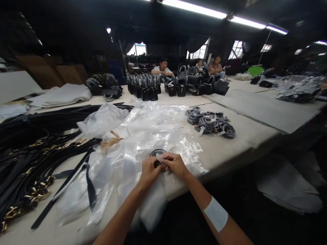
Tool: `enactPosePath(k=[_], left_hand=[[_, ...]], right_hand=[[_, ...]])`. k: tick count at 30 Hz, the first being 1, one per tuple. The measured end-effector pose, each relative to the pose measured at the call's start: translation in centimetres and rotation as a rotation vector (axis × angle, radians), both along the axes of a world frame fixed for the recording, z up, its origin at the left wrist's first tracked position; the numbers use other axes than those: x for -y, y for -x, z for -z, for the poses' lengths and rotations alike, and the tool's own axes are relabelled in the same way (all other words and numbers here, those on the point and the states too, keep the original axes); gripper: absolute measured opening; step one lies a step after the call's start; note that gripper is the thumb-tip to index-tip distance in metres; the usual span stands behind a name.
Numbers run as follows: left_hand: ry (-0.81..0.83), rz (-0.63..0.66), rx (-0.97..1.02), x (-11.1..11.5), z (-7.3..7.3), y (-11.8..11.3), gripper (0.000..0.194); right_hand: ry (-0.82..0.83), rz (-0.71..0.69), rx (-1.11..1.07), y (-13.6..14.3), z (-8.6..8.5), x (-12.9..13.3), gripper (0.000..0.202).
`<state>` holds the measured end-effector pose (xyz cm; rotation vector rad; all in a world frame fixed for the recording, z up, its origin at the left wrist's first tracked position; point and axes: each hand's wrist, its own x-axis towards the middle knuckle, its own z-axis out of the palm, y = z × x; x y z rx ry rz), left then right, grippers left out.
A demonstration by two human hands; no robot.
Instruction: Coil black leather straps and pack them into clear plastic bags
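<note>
Close to the table's front edge, a coiled black strap [157, 151] lies in my hands over the clear plastic bags [153, 122]. My left hand [150, 169] is closed around the near left side of the coil. From the right, my right hand [176, 164] pinches a small whitish piece [159, 157] against the coil; whether it is paper or plastic I cannot tell. Part of the coil is hidden by my fingers. Several wrapped strap coils [208, 123] with white bits on them are piled to the right.
Long black straps [58, 149] with gold buckles cover the table's left side. Small black handbags [145, 86] stand in rows at the back, with people [162, 69] beyond them. A flat pale sheet [265, 105] lies to the right, and folded cloth [63, 95] at the back left.
</note>
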<state>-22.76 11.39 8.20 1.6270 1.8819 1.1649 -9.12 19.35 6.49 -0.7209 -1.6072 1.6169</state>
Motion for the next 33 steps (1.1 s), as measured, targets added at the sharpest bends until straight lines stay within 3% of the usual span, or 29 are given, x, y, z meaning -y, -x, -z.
enactPosePath(k=[5, 11, 16, 24, 33], left_hand=[[-0.010, -0.044, 0.023, 0.1, 0.5, 0.0, 0.020], [-0.033, -0.111, 0.122, -0.2, 0.8, -0.2, 0.027], [-0.057, -0.169, 0.240, -0.4, 0.6, -0.6, 0.028], [-0.055, -0.203, 0.357, 0.1, -0.1, -0.3, 0.024], [-0.084, -0.226, 0.344, 0.2, 0.5, -0.2, 0.025]], right_hand=[[0.003, 0.124, -0.052, 0.2, 1.0, 1.1, 0.023], [-0.009, 0.093, -0.051, 0.0, 0.8, 0.6, 0.025], [-0.098, 0.113, -0.004, 0.0, 0.4, 1.2, 0.025], [-0.305, 0.318, 0.164, 1.0, 0.5, 1.5, 0.017], [-0.332, 0.348, 0.226, 1.2, 0.4, 1.6, 0.024]])
